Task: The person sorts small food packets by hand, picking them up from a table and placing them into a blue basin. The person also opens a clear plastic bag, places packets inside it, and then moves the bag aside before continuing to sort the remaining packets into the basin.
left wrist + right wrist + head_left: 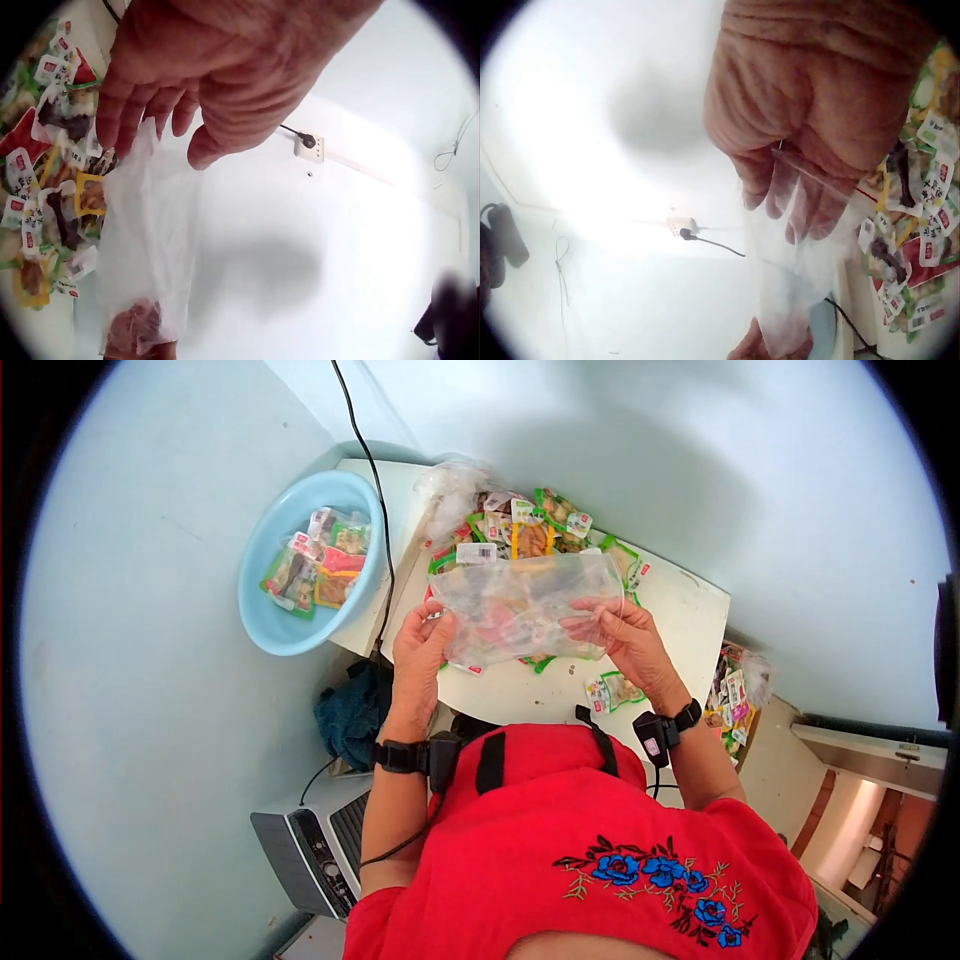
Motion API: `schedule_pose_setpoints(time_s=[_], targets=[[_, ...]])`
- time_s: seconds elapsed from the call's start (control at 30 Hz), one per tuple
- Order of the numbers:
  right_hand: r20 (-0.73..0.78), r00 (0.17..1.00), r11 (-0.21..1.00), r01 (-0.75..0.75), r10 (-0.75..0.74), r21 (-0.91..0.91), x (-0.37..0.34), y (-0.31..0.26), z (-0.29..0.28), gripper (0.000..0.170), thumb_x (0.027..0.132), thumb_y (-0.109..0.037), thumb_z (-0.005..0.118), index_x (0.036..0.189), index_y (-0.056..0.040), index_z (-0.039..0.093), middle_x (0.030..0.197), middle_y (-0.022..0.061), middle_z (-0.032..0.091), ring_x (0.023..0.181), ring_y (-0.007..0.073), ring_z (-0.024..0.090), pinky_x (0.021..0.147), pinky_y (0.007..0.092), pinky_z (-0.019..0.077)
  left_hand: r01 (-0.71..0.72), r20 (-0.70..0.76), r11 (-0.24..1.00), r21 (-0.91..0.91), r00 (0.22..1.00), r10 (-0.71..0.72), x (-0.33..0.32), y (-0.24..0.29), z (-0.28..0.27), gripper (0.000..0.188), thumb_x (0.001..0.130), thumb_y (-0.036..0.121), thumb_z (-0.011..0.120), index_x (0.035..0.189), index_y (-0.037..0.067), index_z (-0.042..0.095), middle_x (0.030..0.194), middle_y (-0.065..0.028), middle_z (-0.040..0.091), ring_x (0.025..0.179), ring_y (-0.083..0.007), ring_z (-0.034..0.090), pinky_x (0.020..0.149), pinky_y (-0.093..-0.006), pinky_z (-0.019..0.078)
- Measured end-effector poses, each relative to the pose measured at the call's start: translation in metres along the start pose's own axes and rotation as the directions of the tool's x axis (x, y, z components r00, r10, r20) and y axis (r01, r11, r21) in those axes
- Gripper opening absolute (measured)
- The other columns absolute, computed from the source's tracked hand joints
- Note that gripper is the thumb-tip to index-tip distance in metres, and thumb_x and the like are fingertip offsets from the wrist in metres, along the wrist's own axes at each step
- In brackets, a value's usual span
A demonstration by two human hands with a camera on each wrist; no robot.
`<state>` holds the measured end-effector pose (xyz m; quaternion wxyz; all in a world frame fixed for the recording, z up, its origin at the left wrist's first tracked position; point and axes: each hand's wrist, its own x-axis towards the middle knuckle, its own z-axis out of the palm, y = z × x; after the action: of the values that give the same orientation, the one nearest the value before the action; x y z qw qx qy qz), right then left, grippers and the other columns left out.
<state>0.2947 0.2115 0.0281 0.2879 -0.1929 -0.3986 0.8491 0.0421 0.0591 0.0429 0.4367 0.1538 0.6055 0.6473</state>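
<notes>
A clear plastic bag [520,595] is stretched sideways between both hands, above the white table. My left hand [422,645] pinches its left end between thumb and fingers; the left wrist view shows the bag [150,232] hanging from that grip. At the other end, my right hand [640,650] holds the bag with the thumb in front, its fingers showing through the film. No packet shows inside the bag. Behind and below it lies a heap of small snack packets [533,540], partly hidden by the film.
A light blue basin [260,605] with several packets stands at the left. One loose packet [613,692] lies near the table's [690,610] front edge. More packets [735,695] sit lower at the right. A black cable [375,460] hangs down between basin and table.
</notes>
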Motion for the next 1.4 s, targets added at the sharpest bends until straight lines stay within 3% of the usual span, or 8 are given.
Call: schedule_pose_setpoints(time_s=[0.07, 0.17, 0.27, 0.47, 0.87, 1.17, 1.27, 1.4], targets=[[-0.006, 1.0, 1.0, -0.001, 0.001, 0.016, 0.0, 0.003, -0.003, 0.02, 0.097, -0.016, 0.057, 0.109, -0.0016, 0.064, 0.128, 0.0172, 0.059, 0.113, 0.0346, 0.062, 0.095, 0.0477, 0.0506, -0.029, 0.023, 0.998, -0.064, 0.999, 0.03, 0.002, -0.002, 0.004, 0.021, 0.093, 0.016, 0.065, 0.11, 0.003, 0.063, 0.097, -0.0028, 0.066, 0.085, -0.0094, 0.062, 0.073, -0.0222, 0.0494], [0.019, 1.0, 1.0, 0.01, -0.011, 0.028, 0.0, 0.004, -0.005, 0.021, 0.097, -0.017, 0.057, 0.111, -0.0024, 0.064, 0.129, 0.0174, 0.059, 0.115, 0.0353, 0.061, 0.096, 0.0481, 0.0506, -0.076, 0.054, 0.997, 0.013, 0.996, 0.075, 0.006, -0.007, -0.007, 0.019, 0.093, 0.016, 0.065, 0.107, 0.003, 0.064, 0.095, -0.0014, 0.066, 0.084, -0.0085, 0.061, 0.073, -0.0217, 0.0484], [0.023, 1.0, 1.0, -0.006, 0.005, 0.013, 0.001, -0.001, 0.001, 0.017, 0.098, -0.016, 0.055, 0.101, -0.0024, 0.065, 0.131, 0.016, 0.058, 0.114, 0.0305, 0.062, 0.099, 0.0434, 0.0487, -0.07, -0.012, 0.998, 0.005, 0.997, 0.07, 0.004, -0.004, -0.014, 0.016, 0.093, 0.016, 0.065, 0.104, 0.004, 0.065, 0.095, -0.0006, 0.065, 0.083, -0.0083, 0.06, 0.074, -0.0219, 0.0482], [0.009, 0.999, 0.998, -0.044, 0.044, -0.044, 0.002, 0.0, -0.002, 0.017, 0.097, -0.018, 0.058, 0.098, -0.0029, 0.065, 0.131, 0.0178, 0.057, 0.114, 0.0307, 0.062, 0.097, 0.043, 0.0494, -0.066, -0.031, 0.997, -0.046, 0.997, 0.064, 0.004, 0.004, -0.019, 0.011, 0.093, 0.016, 0.065, 0.098, 0.007, 0.064, 0.088, 0.0013, 0.063, 0.078, -0.0081, 0.058, 0.073, -0.0224, 0.049], [-0.031, 0.997, 0.996, -0.073, 0.071, -0.059, 0.005, 0.009, -0.009, 0.017, 0.096, -0.017, 0.06, 0.101, -0.002, 0.066, 0.121, 0.0185, 0.063, 0.104, 0.0293, 0.067, 0.094, 0.0424, 0.0513, -0.136, -0.099, 0.989, -0.058, 0.987, 0.13, 0.008, -0.002, -0.018, 0.014, 0.092, 0.012, 0.066, 0.102, 0.004, 0.063, 0.093, -0.0005, 0.066, 0.08, -0.0082, 0.06, 0.074, -0.0243, 0.0508], [-0.027, 0.992, 0.992, -0.124, 0.123, -0.023, 0.008, 0.013, -0.011, 0.016, 0.096, -0.016, 0.06, 0.1, -0.0016, 0.065, 0.117, 0.0184, 0.065, 0.1, 0.0305, 0.068, 0.089, 0.0408, 0.0535, -0.089, -0.072, 0.989, -0.12, 0.994, 0.081, -0.001, 0.001, -0.022, 0.019, 0.092, 0.023, 0.068, 0.098, 0.005, 0.066, 0.086, 0.001, 0.065, 0.077, -0.007, 0.06, 0.07, -0.0217, 0.0464], [-0.048, 0.991, 0.991, -0.124, 0.121, -0.051, 0.009, 0.013, -0.008, 0.016, 0.095, -0.017, 0.061, 0.099, -0.0009, 0.064, 0.114, 0.018, 0.066, 0.099, 0.0301, 0.069, 0.086, 0.0388, 0.0549, -0.05, -0.075, 0.994, -0.096, 0.996, 0.043, -0.002, 0.0, -0.026, 0.018, 0.091, 0.022, 0.067, 0.097, 0.004, 0.066, 0.086, 0.0005, 0.066, 0.077, -0.0083, 0.061, 0.07, -0.0236, 0.0478], [-0.078, 0.975, 0.962, -0.218, 0.207, -0.163, 0.014, 0.021, -0.004, 0.018, 0.094, -0.015, 0.061, 0.103, 0.0007, 0.064, 0.107, 0.0144, 0.068, 0.093, 0.0249, 0.07, 0.08, 0.034, 0.0568, 0.004, -0.125, 0.98, 0.199, 0.992, 0.021, 0.003, -0.016, -0.048, 0.014, 0.093, 0.018, 0.062, 0.097, 0.005, 0.066, 0.089, -0.0011, 0.066, 0.079, -0.0098, 0.062, 0.07, -0.0255, 0.0498]])
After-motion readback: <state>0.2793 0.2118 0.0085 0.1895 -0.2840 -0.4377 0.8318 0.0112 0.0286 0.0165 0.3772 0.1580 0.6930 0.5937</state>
